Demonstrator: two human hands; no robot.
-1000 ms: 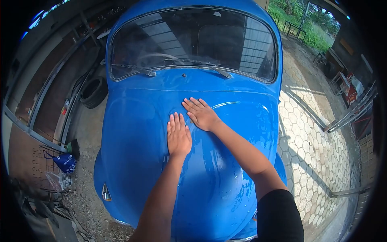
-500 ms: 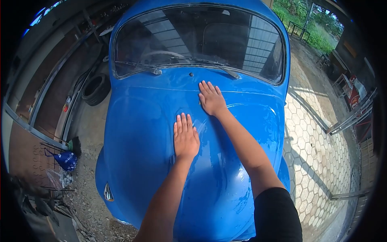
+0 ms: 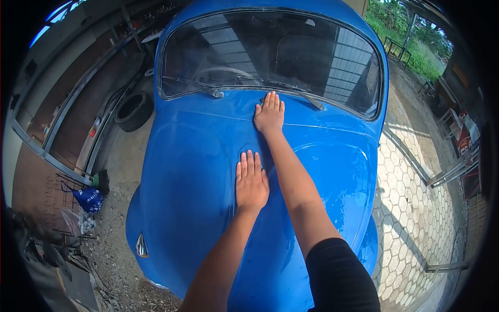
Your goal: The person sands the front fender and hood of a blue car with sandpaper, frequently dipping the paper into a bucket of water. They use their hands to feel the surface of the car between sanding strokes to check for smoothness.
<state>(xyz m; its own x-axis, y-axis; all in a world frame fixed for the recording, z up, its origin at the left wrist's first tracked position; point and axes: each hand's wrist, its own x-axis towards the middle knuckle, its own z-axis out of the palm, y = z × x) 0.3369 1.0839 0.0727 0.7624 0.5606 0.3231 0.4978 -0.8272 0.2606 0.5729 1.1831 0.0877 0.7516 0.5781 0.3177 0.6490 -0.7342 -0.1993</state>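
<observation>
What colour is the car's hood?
The hood is blue, seen best in the head view.

Paving (image 3: 410, 208): brightly sunlit, crossed by dark straight shadows.
Hood (image 3: 182, 171): shaded at left, small white glare spots at right.
Windshield (image 3: 296, 57): dark, with pale striped reflections.
Grass (image 3: 423, 57): bright in daylight.
Shelf (image 3: 148, 22): dim, detail murky.
Middle: fairly crisp.
Edges: strongly bowed, fading to black; lower left smeared.

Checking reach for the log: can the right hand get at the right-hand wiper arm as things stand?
Likely yes. The right hand lies flat on the blue bodywork just below the windshield, close to that wiper arm, with only bare bodywork visible between them.
</observation>
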